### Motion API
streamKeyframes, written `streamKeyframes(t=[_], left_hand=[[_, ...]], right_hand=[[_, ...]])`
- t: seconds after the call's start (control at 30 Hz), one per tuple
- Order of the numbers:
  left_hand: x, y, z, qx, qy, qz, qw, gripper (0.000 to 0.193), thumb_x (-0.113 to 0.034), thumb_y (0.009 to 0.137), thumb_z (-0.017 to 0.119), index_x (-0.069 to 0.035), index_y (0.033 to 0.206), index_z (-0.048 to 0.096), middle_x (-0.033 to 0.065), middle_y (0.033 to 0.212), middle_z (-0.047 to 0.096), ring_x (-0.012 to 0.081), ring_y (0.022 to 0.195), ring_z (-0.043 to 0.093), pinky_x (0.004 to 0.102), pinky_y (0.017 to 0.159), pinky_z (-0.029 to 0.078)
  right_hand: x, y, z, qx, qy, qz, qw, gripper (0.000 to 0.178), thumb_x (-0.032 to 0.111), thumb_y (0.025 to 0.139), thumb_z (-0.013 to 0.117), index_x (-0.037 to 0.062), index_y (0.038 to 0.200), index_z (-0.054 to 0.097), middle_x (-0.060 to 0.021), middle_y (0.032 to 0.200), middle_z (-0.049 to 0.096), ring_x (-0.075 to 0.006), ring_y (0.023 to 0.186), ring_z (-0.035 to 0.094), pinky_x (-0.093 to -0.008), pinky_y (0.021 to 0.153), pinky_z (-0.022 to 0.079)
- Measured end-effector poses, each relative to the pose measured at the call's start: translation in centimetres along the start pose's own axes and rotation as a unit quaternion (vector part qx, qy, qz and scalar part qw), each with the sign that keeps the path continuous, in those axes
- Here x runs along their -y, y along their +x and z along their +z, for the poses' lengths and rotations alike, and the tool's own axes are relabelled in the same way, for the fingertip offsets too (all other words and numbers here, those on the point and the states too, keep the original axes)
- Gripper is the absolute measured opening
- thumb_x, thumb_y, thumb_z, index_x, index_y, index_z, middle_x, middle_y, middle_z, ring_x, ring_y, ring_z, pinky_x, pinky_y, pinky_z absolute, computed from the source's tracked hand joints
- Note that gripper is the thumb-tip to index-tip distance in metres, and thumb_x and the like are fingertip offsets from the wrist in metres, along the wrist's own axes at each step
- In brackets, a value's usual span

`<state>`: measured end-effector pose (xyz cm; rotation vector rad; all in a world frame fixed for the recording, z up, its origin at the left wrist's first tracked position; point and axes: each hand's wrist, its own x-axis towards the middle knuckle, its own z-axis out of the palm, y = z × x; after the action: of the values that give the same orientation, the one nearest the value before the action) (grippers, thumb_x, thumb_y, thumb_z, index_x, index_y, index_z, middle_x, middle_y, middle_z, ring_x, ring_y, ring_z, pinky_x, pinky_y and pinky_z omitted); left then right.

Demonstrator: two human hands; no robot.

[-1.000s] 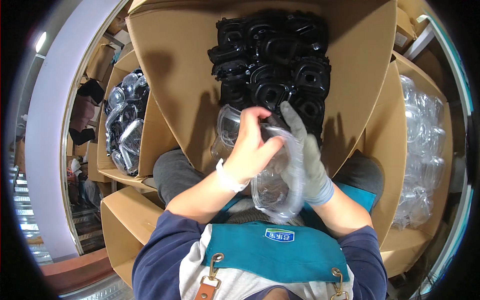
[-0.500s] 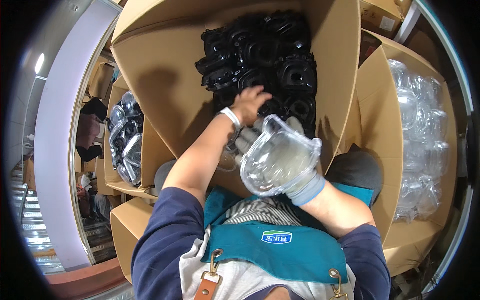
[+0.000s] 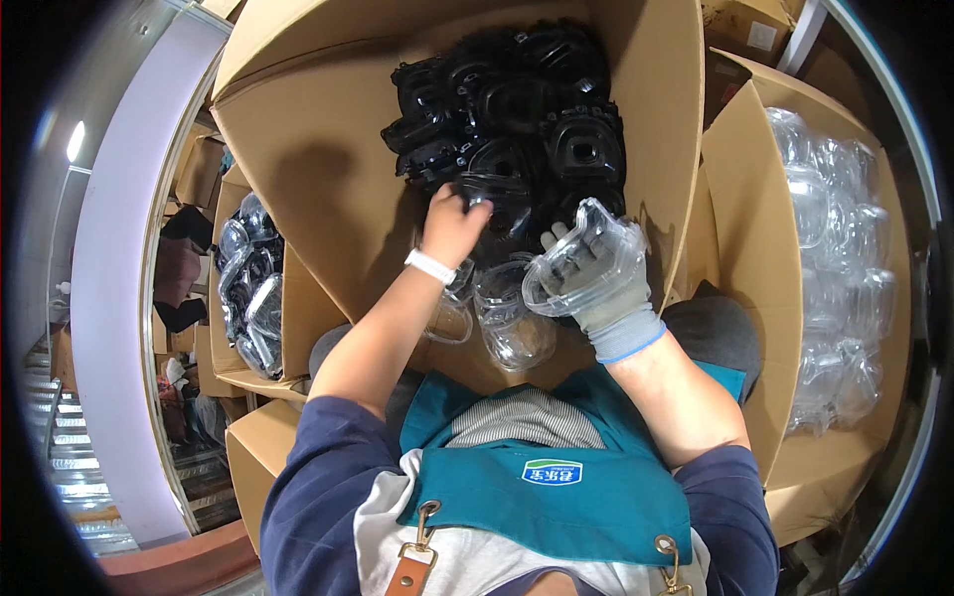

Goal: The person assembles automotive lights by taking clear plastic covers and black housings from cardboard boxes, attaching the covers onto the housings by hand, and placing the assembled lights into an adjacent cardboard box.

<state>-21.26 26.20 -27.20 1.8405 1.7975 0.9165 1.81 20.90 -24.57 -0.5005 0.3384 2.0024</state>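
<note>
My right hand (image 3: pixel 614 290), in a grey glove with a blue cuff, holds a clear plastic cover (image 3: pixel 568 274) tilted up in front of its palm. My bare left hand (image 3: pixel 455 230), with a white band at the wrist, is closed at the edge of a dark plastic part (image 3: pixel 494 189), blurred by motion. That part is above several black plastic housings (image 3: pixel 517 104) stacked in rows inside a large open cardboard box (image 3: pixel 328 189). More clear covers (image 3: pixel 515 333) lie between my arms at the box's near side, one partly behind my left wrist.
At the right, a cardboard box (image 3: pixel 740 238) holds stacked clear covers (image 3: pixel 830 288). A smaller box (image 3: pixel 298 318) at the left holds clear and black parts (image 3: pixel 248 283). A pale upright panel (image 3: pixel 134 268) stands farther left. Another carton (image 3: pixel 750 30) is at the far right.
My right hand has moved right and turned, tilting the clear cover upright and uncovering the loose covers below. My left hand has moved left and closed on a dark part.
</note>
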Motion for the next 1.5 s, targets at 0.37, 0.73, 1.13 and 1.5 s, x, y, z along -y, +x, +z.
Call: streamKeyframes(t=[0.37,0.73,1.13,1.5], left_hand=[[-11.5,-10.0,-1.8,0.237,-0.256,-0.045,0.936,0.07,-0.048,0.098,0.039,0.008,0.137,0.024,0.0209,0.129,0.046,0.0221,0.121,0.044,0.0311,0.104,0.032],[-10.8,-8.2,-4.1,0.136,-0.358,0.019,0.924,0.086,-0.059,0.084,0.058,-0.003,0.143,0.031,0.0116,0.129,0.042,0.0223,0.124,0.04,0.0359,0.107,0.028],[-12.1,-8.8,-4.8,-0.019,-0.231,0.068,0.97,0.086,-0.058,0.06,0.076,-0.005,0.118,0.044,0.0194,0.126,0.033,0.0322,0.12,0.036,0.044,0.103,0.031],[-12.3,-10.1,-1.1,-0.02,-0.379,0.008,0.925,0.074,-0.05,0.076,0.068,-0.003,0.123,0.036,0.0193,0.135,0.023,0.0294,0.121,0.034,0.0421,0.105,0.03]], right_hand=[[-3.2,0.2,-0.4,0.072,-0.076,-0.093,0.99,0.058,0.051,0.097,0.029,0.005,0.126,0.049,-0.0155,0.115,0.061,-0.0288,0.096,0.062,-0.0394,0.09,0.05],[-4.1,-3.4,2.1,0.289,-0.57,-0.396,0.659,0.112,0.007,0.071,0.071,0.001,0.146,-0.012,-0.0179,0.143,0.029,-0.028,0.128,0.039,-0.0381,0.109,0.032],[-2.5,-2.8,2.1,0.327,-0.526,-0.336,0.71,0.105,0.046,0.073,0.077,-0.0015,0.146,0.018,-0.0169,0.146,0.029,-0.0259,0.134,0.033,-0.0368,0.11,0.028],[-3.2,-3.3,1.9,0.328,-0.515,-0.294,0.735,0.087,0.045,0.09,0.058,-0.0017,0.148,0.013,-0.0159,0.152,0.02,-0.0256,0.136,0.03,-0.0339,0.111,0.025]])
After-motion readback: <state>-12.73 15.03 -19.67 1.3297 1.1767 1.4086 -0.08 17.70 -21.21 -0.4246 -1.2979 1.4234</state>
